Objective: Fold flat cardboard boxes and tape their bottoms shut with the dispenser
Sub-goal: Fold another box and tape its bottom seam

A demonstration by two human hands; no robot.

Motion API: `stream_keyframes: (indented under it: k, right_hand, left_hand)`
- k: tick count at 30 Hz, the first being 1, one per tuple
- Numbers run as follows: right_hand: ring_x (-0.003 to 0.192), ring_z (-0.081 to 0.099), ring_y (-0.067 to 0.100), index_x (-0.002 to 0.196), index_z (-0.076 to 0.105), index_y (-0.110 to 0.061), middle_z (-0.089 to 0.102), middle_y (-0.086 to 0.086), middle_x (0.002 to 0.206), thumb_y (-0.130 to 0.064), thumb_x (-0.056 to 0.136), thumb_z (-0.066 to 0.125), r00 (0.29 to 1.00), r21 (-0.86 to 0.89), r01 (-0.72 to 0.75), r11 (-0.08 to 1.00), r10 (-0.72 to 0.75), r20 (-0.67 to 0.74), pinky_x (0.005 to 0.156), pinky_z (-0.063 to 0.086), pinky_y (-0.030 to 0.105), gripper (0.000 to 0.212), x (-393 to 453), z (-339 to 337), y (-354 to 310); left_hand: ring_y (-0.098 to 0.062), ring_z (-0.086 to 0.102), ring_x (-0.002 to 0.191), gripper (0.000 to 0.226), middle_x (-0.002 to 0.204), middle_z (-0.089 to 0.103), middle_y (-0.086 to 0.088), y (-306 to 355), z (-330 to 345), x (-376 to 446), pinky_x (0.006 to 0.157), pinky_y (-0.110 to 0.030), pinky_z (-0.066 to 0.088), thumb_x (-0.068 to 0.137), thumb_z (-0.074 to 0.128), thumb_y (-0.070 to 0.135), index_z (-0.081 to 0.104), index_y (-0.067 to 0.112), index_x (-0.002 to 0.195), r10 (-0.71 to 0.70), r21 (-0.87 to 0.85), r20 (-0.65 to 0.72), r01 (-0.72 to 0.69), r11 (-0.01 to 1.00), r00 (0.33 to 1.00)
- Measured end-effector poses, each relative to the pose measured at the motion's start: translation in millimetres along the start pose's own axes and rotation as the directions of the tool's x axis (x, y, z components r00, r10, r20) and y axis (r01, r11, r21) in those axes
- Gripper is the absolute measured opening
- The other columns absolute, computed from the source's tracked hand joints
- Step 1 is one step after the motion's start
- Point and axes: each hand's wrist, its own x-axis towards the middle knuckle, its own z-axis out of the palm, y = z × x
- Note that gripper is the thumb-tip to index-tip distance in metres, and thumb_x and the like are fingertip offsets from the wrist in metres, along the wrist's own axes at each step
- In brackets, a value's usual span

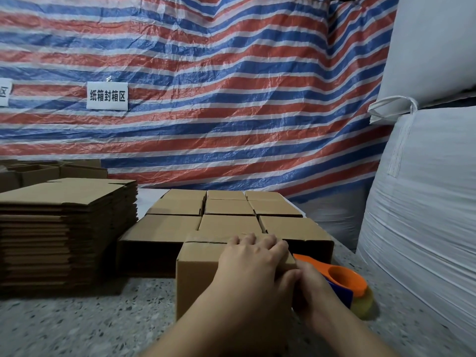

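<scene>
The left hand (253, 256) lies flat on top of a folded cardboard box (198, 276), fingers spread and pressing down across its closed flaps. Just beside it, at the box's right edge, the right hand (313, 292) is curled around the handle of an orange and blue tape dispenser (342, 282), whose orange nose points at the box's upper right corner; a yellowish roll of tape (365, 305) shows at its lower end. The box stands on a speckled stone table (77, 325). Directly behind it sit rows of folded boxes (226, 210), packed touching one another. To the left rises a tall stack of flat cardboard blanks (64, 228). A red, white and blue striped tarp (206, 73) hangs behind, bearing a white sign (107, 96), and big white sacks (425, 189) stand at the right.
</scene>
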Motion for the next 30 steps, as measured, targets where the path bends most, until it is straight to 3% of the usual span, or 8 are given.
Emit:
stream_keyframes:
  k: [5, 8, 12, 15, 18, 21, 26, 30]
  right_hand:
    - [0.089, 0.072, 0.034, 0.094, 0.081, -0.009, 0.077, 0.018, 0.092, -0.031, 0.098, 0.054, 0.999, -0.026, -0.034, 0.999, 0.035, 0.037, 0.067, 0.053, 0.038, 0.034, 1.2, -6.0, 3.6]
    - [0.102, 0.069, 0.037, 0.104, 0.077, -0.017, 0.077, 0.017, 0.099, -0.051, 0.095, 0.059, 0.998, 0.011, -0.043, 0.999, 0.043, 0.043, 0.076, 0.055, 0.041, 0.04, 3.2, -6.0, 1.2]
    - [0.096, 0.068, 0.035, 0.097, 0.078, -0.016, 0.078, 0.014, 0.085, -0.05, 0.076, 0.067, 0.998, -0.004, -0.011, 1.0, 0.011, 0.057, 0.067, 0.056, 0.039, 0.041, 10.0, -6.0, 0.9]
    - [0.095, 0.07, 0.032, 0.091, 0.078, -0.02, 0.078, 0.01, 0.086, -0.045, 0.093, 0.057, 0.998, -0.067, 0.029, 0.997, -0.026, 0.055, 0.063, 0.058, 0.036, 0.034, 14.0, -7.0, 7.0]
    - [0.1, 0.071, 0.034, 0.084, 0.082, -0.027, 0.078, 0.011, 0.094, -0.054, 0.097, 0.052, 0.998, -0.078, 0.036, 0.996, -0.032, 0.051, 0.076, 0.057, 0.043, 0.042, 18.1, -7.4, 13.2]
    - [0.09, 0.073, 0.03, 0.078, 0.08, -0.033, 0.078, 0.009, 0.087, -0.051, 0.099, 0.051, 0.997, -0.121, 0.08, 0.989, -0.077, 0.029, 0.069, 0.056, 0.038, 0.04, 16.6, -6.0, 16.3]
    - [0.06, 0.068, 0.004, 0.083, 0.068, -0.015, 0.071, 0.007, 0.072, -0.025, 0.107, 0.045, 0.974, -0.339, 0.225, 0.914, -0.214, 0.069, 0.055, 0.05, 0.018, 0.034, 20.8, -10.5, 25.6]
    - [0.082, 0.076, 0.013, 0.091, 0.079, -0.032, 0.079, -0.001, 0.089, -0.066, 0.091, 0.046, 0.975, -0.252, 0.22, 0.942, -0.208, 0.071, 0.07, 0.055, 0.033, 0.048, 20.1, -11.9, 23.5]
  left_hand:
    - [-0.025, 0.038, 0.137, 0.058, 0.15, 0.042, 0.007, -0.4, -1.0, -1.6, 0.111, -0.046, 0.031, 0.096, 0.024, 0.066, 0.035, 0.034, 0.142, 0.005, 0.001, 0.012, -0.005, 1.0, 1.0]
    - [-0.025, 0.038, 0.137, 0.058, 0.151, 0.041, 0.006, -0.2, -1.6, -2.1, 0.111, -0.046, 0.031, 0.096, 0.025, 0.066, 0.034, 0.034, 0.144, 0.003, -0.014, 0.013, -0.003, 1.0, 1.0]
    - [-0.026, 0.038, 0.137, 0.056, 0.151, 0.041, 0.006, -0.3, -2.1, -2.0, 0.112, -0.047, 0.03, 0.096, 0.025, 0.065, 0.035, 0.035, 0.143, 0.008, -0.011, 0.016, -0.008, 1.0, 1.0]
    - [-0.026, 0.036, 0.139, 0.055, 0.152, 0.04, 0.007, 0.1, -1.7, -2.4, 0.113, -0.047, 0.029, 0.096, 0.025, 0.065, 0.033, 0.036, 0.142, 0.007, -0.01, 0.017, -0.006, 1.0, 1.0]
    - [-0.026, 0.036, 0.14, 0.055, 0.152, 0.04, 0.006, 0.8, -2.3, -2.6, 0.113, -0.047, 0.029, 0.097, 0.026, 0.065, 0.034, 0.036, 0.142, 0.007, -0.008, 0.016, -0.007, 1.0, 1.0]
    - [-0.027, 0.035, 0.141, 0.057, 0.153, 0.039, 0.005, 1.0, -3.8, -2.7, 0.114, -0.047, 0.028, 0.097, 0.025, 0.065, 0.033, 0.034, 0.144, 0.005, -0.01, 0.026, -0.005, 1.0, 1.0]
    - [-0.027, 0.029, 0.144, 0.063, 0.157, 0.033, 0.004, 0.8, -5.3, -2.5, 0.117, -0.047, 0.024, 0.097, 0.024, 0.066, 0.028, 0.031, 0.149, -0.005, -0.011, 0.062, 0.005, 1.0, 0.998]
    - [-0.026, 0.029, 0.145, 0.069, 0.157, 0.035, 0.001, 2.1, -5.6, -2.1, 0.118, -0.046, 0.022, 0.096, 0.025, 0.068, 0.028, 0.025, 0.15, -0.033, 0.0, 0.056, 0.033, 0.999, 0.998]
